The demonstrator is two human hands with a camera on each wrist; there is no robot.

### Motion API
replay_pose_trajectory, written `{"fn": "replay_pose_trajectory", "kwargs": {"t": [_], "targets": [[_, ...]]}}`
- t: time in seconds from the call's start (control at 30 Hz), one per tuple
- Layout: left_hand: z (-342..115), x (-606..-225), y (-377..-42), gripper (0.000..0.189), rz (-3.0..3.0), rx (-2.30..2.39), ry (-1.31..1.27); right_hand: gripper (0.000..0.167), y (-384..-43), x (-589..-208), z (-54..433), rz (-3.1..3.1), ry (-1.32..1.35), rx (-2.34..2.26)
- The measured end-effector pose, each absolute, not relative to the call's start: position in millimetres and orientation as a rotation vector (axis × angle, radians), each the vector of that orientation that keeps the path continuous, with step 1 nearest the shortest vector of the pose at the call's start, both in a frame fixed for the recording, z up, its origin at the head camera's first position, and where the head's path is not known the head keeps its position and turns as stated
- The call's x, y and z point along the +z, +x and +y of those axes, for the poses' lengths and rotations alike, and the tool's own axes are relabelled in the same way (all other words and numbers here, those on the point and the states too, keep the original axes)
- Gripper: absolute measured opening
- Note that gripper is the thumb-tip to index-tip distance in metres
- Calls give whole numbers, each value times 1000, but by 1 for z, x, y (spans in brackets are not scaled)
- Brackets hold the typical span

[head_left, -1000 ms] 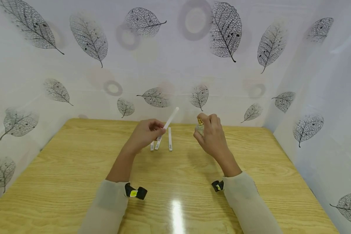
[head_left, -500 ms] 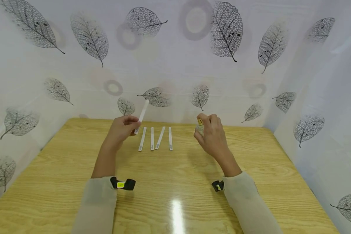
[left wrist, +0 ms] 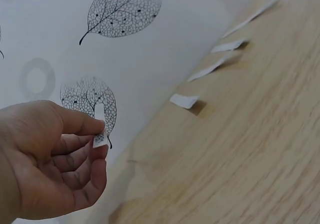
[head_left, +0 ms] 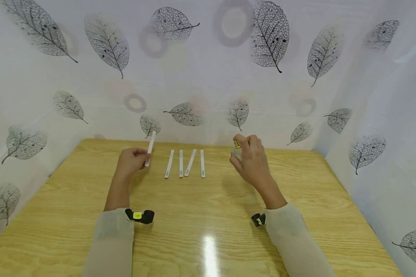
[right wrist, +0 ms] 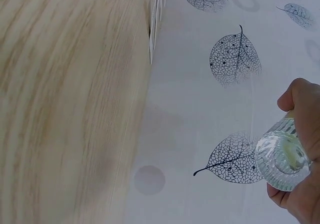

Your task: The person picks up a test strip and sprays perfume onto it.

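while the left hand (head_left: 130, 163) pinches a slim white paper strip (head_left: 151, 145) between thumb and forefinger, its other fingers (left wrist: 92, 186) curl loosely below, so the gap there is closed down to the strip's own thinness. the strip slants upward out of that grip, its blank end above the fingers and its small printed end just beneath the thumb, all of it clear of the worktop (head_left: 180, 207). the right hand (head_left: 252, 161) is wrapped round a small clear glass bottle (right wrist: 282, 156), one finger lying over the gold top (head_left: 237, 144) and the thumb low on the near side, the spread between them filled by the glass. the bottle is held in the air; its ridged round base shows beyond the fingers in the right wrist view. a pale yellowish tint shows through the glass, but whether it is liquid inside i cannot tell. to the right of the left fingers, and left of the right ones, four more white strips (head_left: 181, 163) lie flat, well apart from the bottle. the second and third from the left nearly meet at their near, printed ends. beyond both sets of fingers hangs a white leaf-printed cloth (head_left: 208, 84).
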State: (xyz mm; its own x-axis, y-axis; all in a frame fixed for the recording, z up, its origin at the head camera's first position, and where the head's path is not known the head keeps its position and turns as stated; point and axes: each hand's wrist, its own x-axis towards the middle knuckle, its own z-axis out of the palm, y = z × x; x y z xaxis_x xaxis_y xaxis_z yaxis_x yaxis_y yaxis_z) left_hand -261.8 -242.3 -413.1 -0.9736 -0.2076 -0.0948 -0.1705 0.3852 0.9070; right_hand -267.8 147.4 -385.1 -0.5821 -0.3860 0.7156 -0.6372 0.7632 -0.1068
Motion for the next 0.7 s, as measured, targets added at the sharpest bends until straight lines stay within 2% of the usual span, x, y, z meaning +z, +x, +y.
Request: {"fn": "replay_pose_trajectory", "kwargs": {"t": [0.47, 0.7], "targets": [[-259, -431, -260, 33, -2737, -1380, 477, 43, -268, -386, 147, -2270, 780, 475], [-257, -428, -257, 31, -2722, -1423, 539, 44, -268, -385, 147, -2248, 793, 466]]}}
